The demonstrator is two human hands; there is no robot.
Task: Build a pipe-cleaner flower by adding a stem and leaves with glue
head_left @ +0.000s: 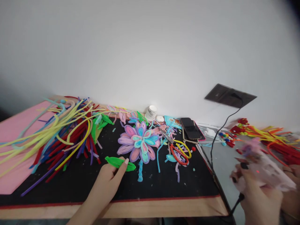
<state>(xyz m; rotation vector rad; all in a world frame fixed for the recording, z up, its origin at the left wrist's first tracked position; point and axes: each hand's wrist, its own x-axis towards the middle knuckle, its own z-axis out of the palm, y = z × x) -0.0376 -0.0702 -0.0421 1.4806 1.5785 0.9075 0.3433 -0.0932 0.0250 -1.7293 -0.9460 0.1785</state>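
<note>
My left hand (113, 175) pinches a green pipe-cleaner leaf (128, 166) between thumb and fingers, low over the black mat. Just beyond it lies a large pipe-cleaner flower (142, 140) with purple, pink and blue petals and a short blue stem (140, 172). At the right, past the mat's edge, my right hand (256, 190) is wrapped round a pink hot glue gun (269, 173) with a small red light. That gun is blurred, and its nozzle cannot be made out clearly. Scissors (179, 151) with red and yellow handles rest among cut scraps right of the flower.
Loose pipe cleaners (77, 134) heap up at left, partly over a pink sheet (18, 175). A paper cup (151, 112) and phone (191, 128) stand near the wall. A black cord (212, 150) drops from the outlet (231, 95). Another person's arm (292, 200) shows far right.
</note>
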